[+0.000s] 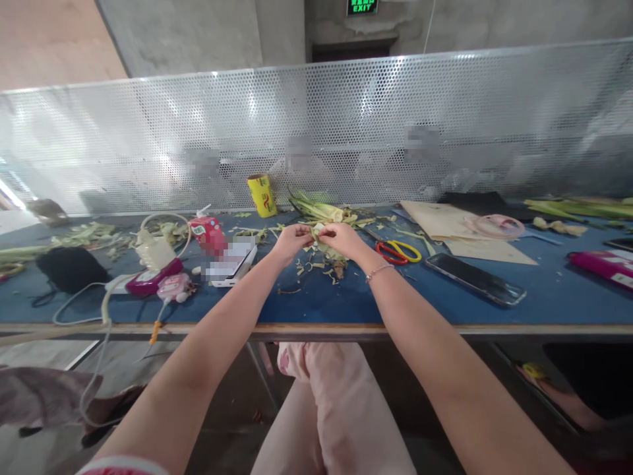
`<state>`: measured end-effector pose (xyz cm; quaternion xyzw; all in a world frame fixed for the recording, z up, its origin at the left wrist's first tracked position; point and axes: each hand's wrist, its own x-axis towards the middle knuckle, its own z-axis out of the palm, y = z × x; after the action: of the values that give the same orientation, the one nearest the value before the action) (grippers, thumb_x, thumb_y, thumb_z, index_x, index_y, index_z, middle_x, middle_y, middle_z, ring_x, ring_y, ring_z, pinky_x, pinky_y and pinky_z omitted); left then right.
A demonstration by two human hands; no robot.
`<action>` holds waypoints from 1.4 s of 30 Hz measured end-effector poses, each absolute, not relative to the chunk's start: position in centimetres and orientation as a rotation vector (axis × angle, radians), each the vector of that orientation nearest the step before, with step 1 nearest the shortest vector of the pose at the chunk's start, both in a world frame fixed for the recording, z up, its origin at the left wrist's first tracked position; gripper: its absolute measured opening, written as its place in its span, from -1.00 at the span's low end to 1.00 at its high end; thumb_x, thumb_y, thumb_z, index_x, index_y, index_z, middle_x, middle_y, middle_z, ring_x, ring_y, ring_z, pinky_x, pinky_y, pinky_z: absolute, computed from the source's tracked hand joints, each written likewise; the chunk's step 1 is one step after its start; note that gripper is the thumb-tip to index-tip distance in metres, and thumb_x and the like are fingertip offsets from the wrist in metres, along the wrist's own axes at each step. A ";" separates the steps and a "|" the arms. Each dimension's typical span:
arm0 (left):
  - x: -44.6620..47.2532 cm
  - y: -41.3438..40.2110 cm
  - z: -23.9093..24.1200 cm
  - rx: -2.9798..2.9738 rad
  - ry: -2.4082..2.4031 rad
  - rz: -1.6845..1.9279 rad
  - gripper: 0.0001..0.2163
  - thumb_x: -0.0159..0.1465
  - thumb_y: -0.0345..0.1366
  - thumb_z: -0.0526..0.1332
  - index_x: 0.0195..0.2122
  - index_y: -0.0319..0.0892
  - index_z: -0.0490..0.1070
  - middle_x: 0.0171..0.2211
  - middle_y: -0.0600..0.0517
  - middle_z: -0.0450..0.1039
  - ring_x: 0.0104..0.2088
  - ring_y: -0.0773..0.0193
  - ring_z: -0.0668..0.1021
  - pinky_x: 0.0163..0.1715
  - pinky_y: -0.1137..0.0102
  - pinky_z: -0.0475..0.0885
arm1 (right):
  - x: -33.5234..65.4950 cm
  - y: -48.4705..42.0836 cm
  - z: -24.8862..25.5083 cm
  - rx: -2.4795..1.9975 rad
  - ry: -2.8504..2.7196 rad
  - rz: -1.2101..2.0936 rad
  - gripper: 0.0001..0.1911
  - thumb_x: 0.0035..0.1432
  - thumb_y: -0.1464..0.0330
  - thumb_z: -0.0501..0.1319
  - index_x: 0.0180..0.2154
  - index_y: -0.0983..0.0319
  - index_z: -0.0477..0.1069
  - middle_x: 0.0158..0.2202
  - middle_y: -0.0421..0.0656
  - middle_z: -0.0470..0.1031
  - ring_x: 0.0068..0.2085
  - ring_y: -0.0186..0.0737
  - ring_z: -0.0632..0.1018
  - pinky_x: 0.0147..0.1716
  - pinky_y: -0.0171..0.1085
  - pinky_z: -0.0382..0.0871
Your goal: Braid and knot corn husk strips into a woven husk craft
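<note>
My left hand [293,243] and my right hand [342,240] meet over the blue table, with fingers pinched close together. Between their fingertips is a small pale green leaf piece [315,230], partly hidden by the fingers. Just beyond them lies a bundle of green leaf stalks [321,210] with cut pale ends. Pale plant scraps [332,264] are scattered under and around both hands. Scissors [398,252] with one red and one yellow handle rest to the right of my right hand.
A dark phone [475,280] lies right, before cardboard sheets [459,227]. Left are a white device [231,262], a red drink pack [208,235], a black pouch [72,269] and a cable [101,359]. A yellow roll [262,196] stands near the perforated metal screen [326,119].
</note>
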<state>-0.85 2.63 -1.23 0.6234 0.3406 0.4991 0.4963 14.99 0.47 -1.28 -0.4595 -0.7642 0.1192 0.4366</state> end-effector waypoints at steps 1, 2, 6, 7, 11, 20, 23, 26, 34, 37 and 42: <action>-0.8 2.6 -1.2 1.507 0.814 1.209 -0.87 -0.05 -0.49 0.36 -0.49 -0.29 0.41 -0.59 0.08 0.43 -0.55 0.46 0.44 -0.39 0.44 0.38 | 15.0 0.5 -1.3 -1.136 -1.901 0.303 -0.89 0.04 0.47 0.22 -0.39 0.29 0.54 -0.40 -0.10 0.56 -0.35 -0.26 0.53 -0.25 -0.24 0.38; -0.8 2.6 -1.2 1.504 0.804 1.209 -0.86 -0.05 -0.48 0.36 -0.49 -0.29 0.41 -0.58 0.08 0.43 -0.54 0.45 0.44 -0.38 0.44 0.39 | 15.0 0.5 -1.3 -1.129 -1.896 0.313 -0.89 0.04 0.47 0.22 -0.39 0.28 0.54 -0.40 -0.11 0.56 -0.35 -0.26 0.53 -0.26 -0.24 0.38; -0.9 2.5 -1.2 1.532 0.802 1.239 -0.80 -0.08 -0.45 0.39 -0.46 -0.28 0.39 -0.56 0.08 0.45 -0.52 0.43 0.47 -0.35 0.42 0.41 | 15.2 0.7 -1.2 -1.124 -1.845 0.397 -0.89 0.01 0.49 0.23 -0.39 0.29 0.55 -0.44 -0.14 0.55 -0.38 -0.29 0.52 -0.26 -0.26 0.37; -0.9 2.5 -1.1 1.550 0.802 1.252 -0.79 -0.09 -0.44 0.39 -0.44 -0.27 0.39 -0.55 0.08 0.46 -0.50 0.42 0.48 -0.35 0.42 0.42 | 15.3 0.8 -1.2 -1.117 -1.837 0.424 -0.89 0.01 0.48 0.24 -0.39 0.29 0.55 -0.45 -0.15 0.54 -0.39 -0.30 0.51 -0.27 -0.27 0.37; -0.9 2.4 -0.9 1.645 0.814 1.300 -0.80 -0.09 -0.43 0.38 -0.44 -0.25 0.39 -0.54 0.07 0.46 -0.47 0.39 0.48 -0.35 0.42 0.41 | 15.5 0.8 -1.1 -1.078 -1.828 0.499 -0.87 0.01 0.45 0.24 -0.37 0.30 0.56 -0.49 -0.17 0.52 -0.44 -0.33 0.49 -0.33 -0.30 0.38; -1.0 2.3 -0.9 1.849 0.863 1.459 -0.91 -0.04 -0.50 0.24 -0.48 -0.22 0.41 -0.50 0.08 0.43 -0.44 0.37 0.46 -0.33 0.43 0.35 | 15.0 1.1 -1.7 -1.102 -1.750 0.623 -0.80 0.02 0.40 0.22 -0.29 0.32 0.55 -0.44 -0.15 0.52 -0.51 -0.37 0.41 -0.45 -0.33 0.32; -1.1 2.5 -1.2 1.874 0.823 1.472 -0.92 -0.03 -0.46 0.24 -0.47 -0.22 0.42 -0.48 0.07 0.44 -0.42 0.37 0.46 -0.33 0.43 0.35 | 14.9 1.0 -1.9 -1.083 -1.745 0.651 -0.80 0.03 0.39 0.20 -0.30 0.33 0.53 -0.46 -0.17 0.49 -0.51 -0.38 0.40 -0.46 -0.34 0.30; -1.2 2.7 -1.4 1.835 0.784 1.466 -0.90 -0.04 -0.43 0.27 -0.46 -0.22 0.42 -0.47 0.07 0.45 -0.41 0.37 0.47 -0.31 0.43 0.37 | 14.8 0.9 -1.8 -1.054 -1.773 0.616 -0.81 0.05 0.38 0.18 -0.32 0.33 0.51 -0.48 -0.19 0.47 -0.49 -0.37 0.40 -0.43 -0.33 0.31; -0.8 2.9 -1.5 1.526 0.697 1.431 -0.82 -0.13 -0.46 0.32 -0.46 -0.23 0.40 -0.53 0.11 0.44 -0.50 0.43 0.43 -0.41 0.47 0.32 | 14.6 0.6 -1.5 -1.026 -1.855 0.353 -0.85 0.05 0.42 0.14 -0.37 0.31 0.47 -0.39 -0.12 0.51 -0.35 -0.28 0.47 -0.24 -0.25 0.33; -0.6 2.5 -1.4 1.422 0.670 1.395 -0.81 -0.15 -0.43 0.34 -0.51 -0.22 0.37 -0.58 0.13 0.41 -0.55 0.47 0.40 -0.49 0.50 0.28 | 14.6 0.5 -1.6 -1.022 -1.868 0.238 -0.89 0.03 0.44 0.12 -0.39 0.29 0.41 -0.38 -0.12 0.47 -0.37 -0.28 0.44 -0.29 -0.27 0.32; -0.5 2.1 -1.1 1.304 0.631 1.353 -0.78 -0.19 -0.43 0.37 -0.55 -0.23 0.33 -0.60 0.12 0.40 -0.55 0.46 0.42 -0.48 0.50 0.29 | 14.5 0.4 -1.8 -0.957 -1.919 0.013 -0.92 0.02 0.46 0.08 -0.39 0.25 0.32 -0.35 -0.11 0.37 -0.33 -0.24 0.39 -0.27 -0.24 0.30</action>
<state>-0.47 2.07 -1.10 0.5505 0.2664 0.5711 0.5475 14.54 0.42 -1.82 -0.3918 -0.7860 0.0053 0.4781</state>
